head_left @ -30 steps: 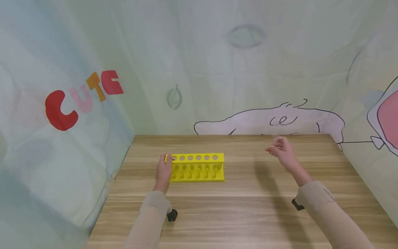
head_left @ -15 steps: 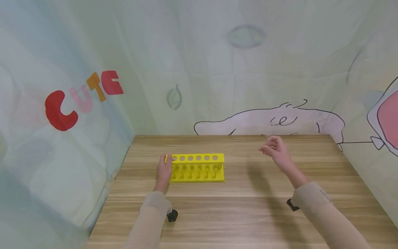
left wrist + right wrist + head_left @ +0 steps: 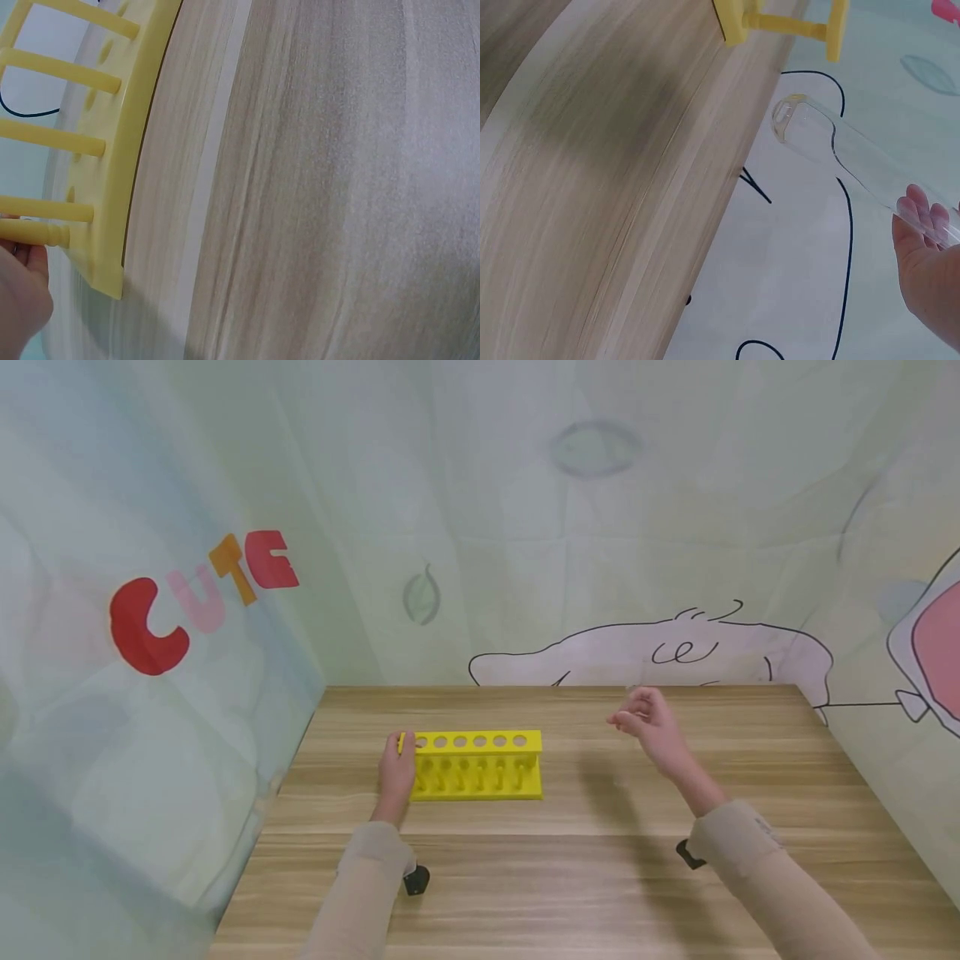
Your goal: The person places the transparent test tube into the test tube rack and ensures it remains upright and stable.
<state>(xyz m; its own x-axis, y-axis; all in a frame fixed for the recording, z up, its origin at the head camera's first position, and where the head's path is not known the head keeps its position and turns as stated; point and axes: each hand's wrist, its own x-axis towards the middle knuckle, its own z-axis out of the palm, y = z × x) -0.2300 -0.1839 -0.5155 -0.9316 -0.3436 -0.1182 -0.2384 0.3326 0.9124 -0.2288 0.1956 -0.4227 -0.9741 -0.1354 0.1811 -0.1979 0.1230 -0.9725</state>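
The left hand (image 3: 396, 774) grips a yellow rack (image 3: 474, 768); at right, the right hand (image 3: 649, 723) pinches a clear tube (image 3: 864, 168), best carried round end down.

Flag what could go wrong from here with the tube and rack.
The clear tube barely shows in the head view, so the right hand might misjudge its closed end. Held above the table, it could drop if that grip slips. The left hand grips only one end of the yellow rack, so a knock at the other end might swivel it.
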